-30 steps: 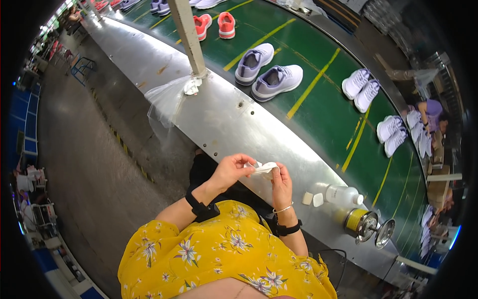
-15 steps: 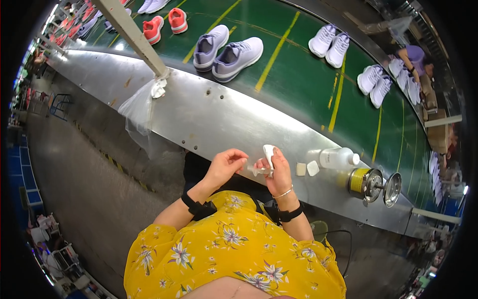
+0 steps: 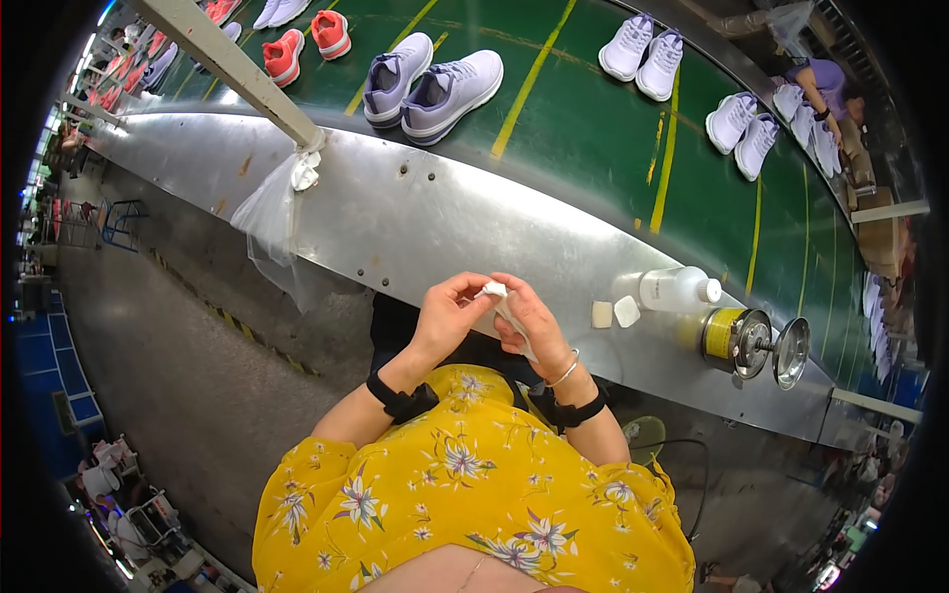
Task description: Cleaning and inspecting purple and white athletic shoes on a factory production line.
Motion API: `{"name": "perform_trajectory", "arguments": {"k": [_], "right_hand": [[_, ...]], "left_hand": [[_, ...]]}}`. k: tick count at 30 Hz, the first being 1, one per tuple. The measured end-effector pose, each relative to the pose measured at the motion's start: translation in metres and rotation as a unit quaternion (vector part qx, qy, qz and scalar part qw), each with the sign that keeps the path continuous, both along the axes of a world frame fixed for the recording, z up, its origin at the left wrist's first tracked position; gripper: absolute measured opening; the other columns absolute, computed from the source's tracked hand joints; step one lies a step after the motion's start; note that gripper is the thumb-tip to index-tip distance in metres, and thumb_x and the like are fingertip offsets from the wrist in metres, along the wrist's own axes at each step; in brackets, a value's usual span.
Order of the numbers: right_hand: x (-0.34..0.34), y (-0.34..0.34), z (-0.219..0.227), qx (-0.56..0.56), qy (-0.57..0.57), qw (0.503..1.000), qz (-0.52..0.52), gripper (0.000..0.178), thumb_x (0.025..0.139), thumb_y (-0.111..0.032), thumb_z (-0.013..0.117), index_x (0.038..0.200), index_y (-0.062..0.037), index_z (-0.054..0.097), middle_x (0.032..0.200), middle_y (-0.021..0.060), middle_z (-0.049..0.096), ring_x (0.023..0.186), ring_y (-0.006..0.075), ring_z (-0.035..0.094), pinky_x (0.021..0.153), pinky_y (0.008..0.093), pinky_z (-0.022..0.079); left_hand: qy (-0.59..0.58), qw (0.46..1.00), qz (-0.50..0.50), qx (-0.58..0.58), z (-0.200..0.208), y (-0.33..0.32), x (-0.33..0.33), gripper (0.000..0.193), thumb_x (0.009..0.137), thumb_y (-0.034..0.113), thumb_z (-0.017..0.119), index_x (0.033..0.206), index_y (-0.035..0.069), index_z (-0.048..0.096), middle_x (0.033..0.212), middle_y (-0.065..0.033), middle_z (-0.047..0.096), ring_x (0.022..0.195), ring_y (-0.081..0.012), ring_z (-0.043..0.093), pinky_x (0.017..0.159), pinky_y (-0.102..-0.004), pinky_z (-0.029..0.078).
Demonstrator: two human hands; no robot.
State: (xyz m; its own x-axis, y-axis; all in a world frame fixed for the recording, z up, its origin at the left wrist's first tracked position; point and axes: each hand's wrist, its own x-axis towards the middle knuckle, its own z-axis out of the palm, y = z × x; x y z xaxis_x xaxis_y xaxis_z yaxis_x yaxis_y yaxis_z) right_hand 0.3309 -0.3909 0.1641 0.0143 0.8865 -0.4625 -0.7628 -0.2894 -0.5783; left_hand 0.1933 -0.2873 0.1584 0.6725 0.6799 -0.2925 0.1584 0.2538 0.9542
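A small white cloth (image 3: 510, 314) is held between my two hands, just in front of my body at the near edge of the metal ledge. My left hand (image 3: 451, 314) pinches its upper end with thumb and fingertips. Wrapped round the cloth's lower part is my right hand (image 3: 532, 326), its thumb and fingers closed. Both wrists carry black straps. On the ledge to the right of my hands lie two small pale pads (image 3: 602, 314). Beyond them are a white plastic bottle (image 3: 674, 290) lying on its side and a yellow-labelled metal can (image 3: 733, 341) with a round metal dish.
The metal ledge (image 3: 395, 227) borders a green conveyor belt (image 3: 583, 128) with yellow lines. Lavender sneakers (image 3: 450, 97), coral shoes and white pairs stand on it. A metal post (image 3: 232, 74) with a plastic bag rises at left. Another person (image 3: 822, 94) works at far right.
My left hand has come over to the right hand and now grips the cloth's end. My right hand has shifted left and tilted inward. The view has turned slightly.
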Motion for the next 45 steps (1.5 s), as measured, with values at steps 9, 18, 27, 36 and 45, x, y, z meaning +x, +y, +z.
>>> {"name": "perform_trajectory", "arguments": {"k": [9,18,27,36,45], "right_hand": [[0.006,-0.008,-0.028,0.057,-0.152,0.987,-0.010,0.047,0.103,-0.037,0.053,0.138,-0.0065,0.043,0.095,0.0054,0.061,0.070,0.0080,0.054,0.063,0.0230,0.048],[0.009,-0.002,-0.027,0.001,-0.012,0.999,-0.052,0.041,0.104,-0.035,0.050,0.131,-0.0039,0.054,0.100,0.0044,0.064,0.078,0.0088,0.060,0.074,0.0254,0.054],[0.005,-0.001,-0.035,-0.020,-0.026,0.992,-0.124,0.027,0.104,-0.020,0.052,0.121,-0.0021,0.063,0.105,0.0022,0.067,0.084,0.0082,0.063,0.075,0.0230,0.053],[0.019,-0.004,-0.026,0.039,0.088,0.983,-0.155,0.040,0.105,-0.018,0.048,0.139,0.0020,0.049,0.124,0.0069,0.061,0.110,0.0120,0.059,0.095,0.0245,0.046],[0.021,-0.010,-0.040,0.018,-0.064,0.992,-0.110,0.034,0.105,-0.022,0.051,0.130,-0.0006,0.059,0.099,0.0013,0.067,0.080,0.0079,0.060,0.075,0.0231,0.051]], "left_hand": [[-0.059,0.993,0.071,-0.079,0.000,0.005,0.004,0.019,0.094,0.004,0.064,0.113,0.002,0.067,0.096,-0.0006,0.067,0.083,-0.0072,0.058,0.073,-0.0217,0.048],[0.026,0.920,0.083,0.381,0.004,-0.007,0.013,0.024,0.078,-0.011,0.068,0.096,0.004,0.070,0.100,-0.0055,0.058,0.087,-0.0160,0.061,0.077,-0.0283,0.051],[-0.041,0.868,0.013,0.495,-0.006,-0.020,0.027,0.032,0.069,-0.017,0.064,0.093,0.004,0.070,0.099,-0.0083,0.059,0.091,-0.0258,0.061,0.079,-0.0351,0.053],[0.003,0.798,-0.042,0.601,-0.004,-0.022,0.032,0.022,0.072,-0.006,0.065,0.092,0.004,0.068,0.105,-0.0075,0.065,0.106,-0.0290,0.060,0.090,-0.0413,0.048],[0.043,0.937,0.051,0.343,0.005,-0.020,0.033,0.028,0.082,-0.002,0.069,0.110,0.003,0.066,0.100,-0.0088,0.065,0.089,-0.0210,0.061,0.078,-0.0306,0.051]]}}
